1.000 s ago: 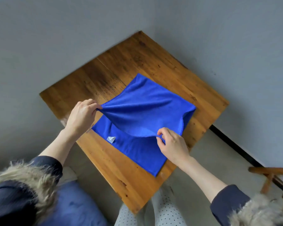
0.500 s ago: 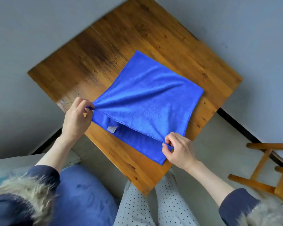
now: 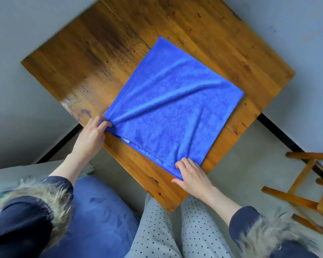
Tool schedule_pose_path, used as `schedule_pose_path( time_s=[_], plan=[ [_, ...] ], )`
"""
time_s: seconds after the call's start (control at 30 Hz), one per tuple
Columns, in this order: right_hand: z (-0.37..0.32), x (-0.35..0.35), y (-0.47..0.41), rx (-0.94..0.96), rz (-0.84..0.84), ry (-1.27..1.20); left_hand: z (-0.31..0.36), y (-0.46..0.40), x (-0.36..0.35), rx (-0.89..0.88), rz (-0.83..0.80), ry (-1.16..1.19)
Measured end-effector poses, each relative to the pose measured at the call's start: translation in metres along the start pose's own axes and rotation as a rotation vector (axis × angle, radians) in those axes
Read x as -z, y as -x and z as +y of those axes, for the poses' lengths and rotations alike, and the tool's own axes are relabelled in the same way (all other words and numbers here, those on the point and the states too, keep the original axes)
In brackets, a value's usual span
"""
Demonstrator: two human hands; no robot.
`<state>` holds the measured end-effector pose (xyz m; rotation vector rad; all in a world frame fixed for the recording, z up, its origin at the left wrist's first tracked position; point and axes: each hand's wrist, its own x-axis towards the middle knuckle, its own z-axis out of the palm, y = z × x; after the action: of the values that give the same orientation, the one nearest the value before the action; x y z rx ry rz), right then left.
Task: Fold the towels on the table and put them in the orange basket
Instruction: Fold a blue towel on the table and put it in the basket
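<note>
Pinching the blue towel (image 3: 172, 108) corners closed in my left hand (image 3: 91, 139) and right hand (image 3: 192, 175) fingers on the desk (image 3: 93, 58), I risk misaligned edges if either corner slips.

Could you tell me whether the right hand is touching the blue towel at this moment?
Touching: the head view shows the right hand resting its fingers on the blue towel at its near corner.

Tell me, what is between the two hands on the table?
In the head view, the near edge of the blue towel runs from the left hand to the right hand, with a small white tag peeking out beneath it.
</note>
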<state>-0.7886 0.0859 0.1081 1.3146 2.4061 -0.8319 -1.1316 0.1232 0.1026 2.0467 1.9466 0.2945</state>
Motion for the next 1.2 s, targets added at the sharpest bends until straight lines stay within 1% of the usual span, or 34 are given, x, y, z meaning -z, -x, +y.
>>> schedule_pose_path(
  time_s=[0.07, 0.2, 0.3, 0.43, 0.53, 0.6, 0.63, 0.7, 0.77, 0.8, 0.87, 0.93, 1.07, 1.13, 1.2],
  plan=[
    [-0.001, -0.003, 0.0, 0.0, 0.009, 0.031, -0.002, 0.0, -0.001, -0.006, -0.003, -0.01],
    [-0.003, 0.003, 0.001, -0.022, 0.091, 0.038, 0.001, -0.001, -0.001, -0.001, 0.011, -0.015],
    [0.001, 0.011, 0.003, -0.1, 0.16, 0.081, 0.006, -0.001, 0.001, -0.008, 0.012, 0.001],
    [0.009, 0.022, 0.005, -0.21, 0.174, 0.112, 0.016, 0.006, 0.003, -0.005, -0.059, 0.0],
    [0.021, 0.033, 0.007, -0.31, 0.208, 0.07, 0.028, 0.011, 0.006, 0.028, -0.095, 0.004],
    [0.033, 0.044, 0.008, -0.388, 0.197, 0.064, 0.038, 0.013, 0.011, -0.019, -0.074, -0.013],
    [0.039, 0.052, 0.009, -0.432, 0.221, 0.032, 0.043, 0.014, 0.014, -0.042, -0.061, -0.015],
    [0.046, 0.074, 0.012, -0.475, 0.31, -0.154, 0.053, 0.012, 0.023, -0.038, -0.029, 0.054],
    [0.05, 0.102, 0.015, -0.443, 0.419, -0.322, 0.062, 0.006, 0.037, 0.042, 0.023, 0.22],
    [0.053, 0.117, 0.015, -0.416, 0.47, -0.351, 0.067, 0.0, 0.045, 0.087, 0.053, 0.303],
    [0.062, 0.149, 0.015, -0.362, 0.566, -0.342, 0.079, -0.013, 0.066, 0.147, 0.116, 0.399],
    [0.069, 0.18, 0.016, -0.317, 0.658, -0.347, 0.094, -0.027, 0.089, 0.2, 0.168, 0.442],
    [0.081, 0.241, 0.023, -0.212, 0.786, -0.479, 0.123, -0.049, 0.144, 0.183, 0.293, 0.509],
    [0.086, 0.271, 0.03, -0.174, 0.813, -0.532, 0.135, -0.057, 0.176, 0.139, 0.364, 0.549],
    [0.089, 0.298, 0.037, -0.144, 0.828, -0.552, 0.147, -0.064, 0.207, 0.11, 0.436, 0.54]
  ],
)
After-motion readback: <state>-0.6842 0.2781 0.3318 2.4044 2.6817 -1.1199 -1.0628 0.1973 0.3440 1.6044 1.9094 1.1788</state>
